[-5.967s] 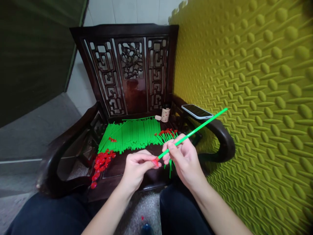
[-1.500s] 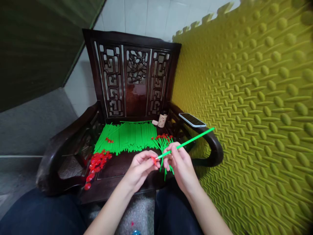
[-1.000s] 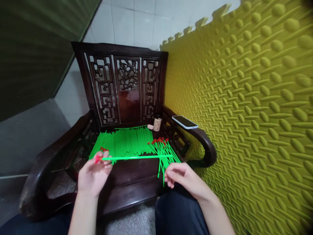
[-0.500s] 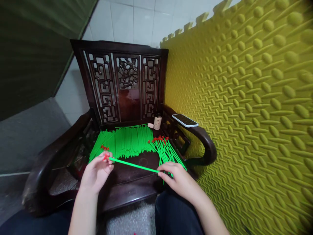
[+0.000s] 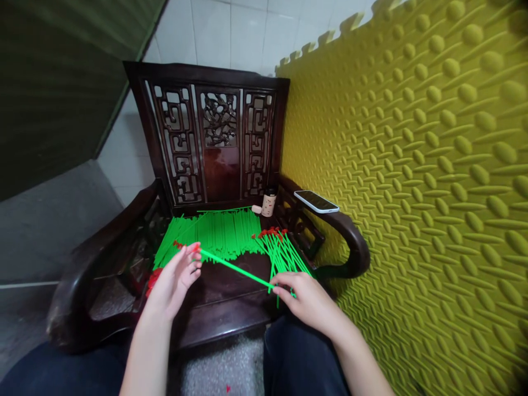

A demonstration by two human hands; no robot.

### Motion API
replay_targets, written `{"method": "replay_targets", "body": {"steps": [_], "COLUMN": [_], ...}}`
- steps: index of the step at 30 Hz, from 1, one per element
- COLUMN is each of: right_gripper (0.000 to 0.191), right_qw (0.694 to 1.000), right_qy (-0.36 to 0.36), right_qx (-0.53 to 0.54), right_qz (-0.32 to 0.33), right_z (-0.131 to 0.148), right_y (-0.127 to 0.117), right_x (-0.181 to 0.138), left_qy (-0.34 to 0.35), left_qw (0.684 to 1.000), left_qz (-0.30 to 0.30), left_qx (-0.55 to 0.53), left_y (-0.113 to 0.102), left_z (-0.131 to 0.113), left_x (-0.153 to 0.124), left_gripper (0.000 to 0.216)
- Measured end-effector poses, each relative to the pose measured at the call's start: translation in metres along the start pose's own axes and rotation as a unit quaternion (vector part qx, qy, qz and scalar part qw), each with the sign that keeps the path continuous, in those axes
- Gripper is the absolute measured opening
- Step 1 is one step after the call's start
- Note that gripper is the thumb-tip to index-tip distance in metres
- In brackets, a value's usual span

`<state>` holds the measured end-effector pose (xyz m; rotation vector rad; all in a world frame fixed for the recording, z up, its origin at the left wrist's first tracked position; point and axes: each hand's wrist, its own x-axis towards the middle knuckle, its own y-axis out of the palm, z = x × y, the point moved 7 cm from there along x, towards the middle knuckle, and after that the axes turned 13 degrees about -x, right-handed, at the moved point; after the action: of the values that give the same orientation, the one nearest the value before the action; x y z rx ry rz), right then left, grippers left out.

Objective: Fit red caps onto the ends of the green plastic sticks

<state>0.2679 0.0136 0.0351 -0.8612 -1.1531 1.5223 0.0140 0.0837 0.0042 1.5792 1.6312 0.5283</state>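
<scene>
A thin green stick [image 5: 235, 267] slants between my two hands above the chair seat. Its lower right end is pinched by my right hand [image 5: 305, 297], thumb against fingers. At the upper left end is a small red piece [image 5: 197, 247], held in the fingertips of my left hand [image 5: 177, 283]; the other fingers of that hand curl loosely. Beyond my right hand lie several green sticks with red tips [image 5: 284, 253], fanned out on the seat. A wide layer of plain green sticks [image 5: 218, 234] covers the back of the seat.
The dark carved wooden chair [image 5: 223, 173] has curved arms on both sides. A phone [image 5: 317, 201] rests on the right arm. A patterned bottle [image 5: 269, 203] and a small pink item [image 5: 256, 209] stand at the back. Red pieces [image 5: 153, 281] lie left; a yellow foam mat [image 5: 404, 165] rises at right.
My left hand has lifted the stick's red end, so the stick slants more steeply. My right hand keeps its pinch. More red pieces show behind my left wrist, and the view has shifted slightly.
</scene>
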Motion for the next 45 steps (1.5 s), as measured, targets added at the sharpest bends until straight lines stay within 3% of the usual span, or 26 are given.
{"method": "replay_targets", "body": {"steps": [5,11,16,20,24,27,30,32,34,35,39,45], "right_gripper": [0.017,0.014,0.014,0.014,0.011,0.011,0.011,0.010,0.012,0.014,0.024,0.029], "right_qw": [0.997,0.979,0.974,0.977,0.979,0.978,0.978,0.980,0.981,0.981,0.985,0.996], "right_qy": [0.072,0.174,0.189,0.177,0.174,0.185,0.186,0.181,0.176,0.174,0.151,0.053], "right_qx": [-0.035,-0.094,-0.108,-0.081,-0.052,-0.040,-0.035,-0.039,-0.051,-0.059,-0.074,-0.036], "right_qz": [0.007,0.037,0.070,0.085,0.094,0.090,0.081,0.075,0.063,0.055,0.028,0.057], "right_z": [-0.059,-0.123,-0.145,-0.148,-0.150,-0.153,-0.154,-0.152,-0.150,-0.149,-0.138,-0.111], "right_y": [0.003,0.019,0.036,0.048,0.055,0.058,0.059,0.057,0.054,0.051,0.044,0.052], "right_x": [0.012,0.022,0.033,0.043,0.048,0.049,0.051,0.052,0.051,0.050,0.047,0.050], "left_qy": [0.072,0.122,0.125,0.169,0.285,0.321,0.359,0.378,0.370,0.357,0.278,0.277], "left_qw": [0.992,0.982,0.974,0.956,0.897,0.828,0.703,0.618,0.551,0.533,0.547,0.549], "left_qz": [-0.051,-0.089,-0.109,-0.143,-0.189,-0.206,-0.170,-0.130,-0.116,-0.114,-0.094,-0.094], "left_qx": [0.094,0.118,0.152,0.194,0.281,0.410,0.590,0.677,0.739,0.759,0.784,0.783], "left_y": [-0.010,-0.019,-0.016,-0.025,-0.033,-0.025,-0.002,0.009,0.008,0.003,-0.021,-0.022], "left_z": [-0.019,-0.031,-0.036,-0.063,-0.108,-0.134,-0.153,-0.161,-0.167,-0.170,-0.172,-0.172], "left_x": [-0.003,-0.009,-0.023,-0.048,-0.095,-0.121,-0.126,-0.113,-0.091,-0.079,-0.043,-0.043], "left_gripper": [0.035,0.040,0.036,0.035,0.030,0.027,0.025,0.028,0.038,0.047,0.057,0.056]}}
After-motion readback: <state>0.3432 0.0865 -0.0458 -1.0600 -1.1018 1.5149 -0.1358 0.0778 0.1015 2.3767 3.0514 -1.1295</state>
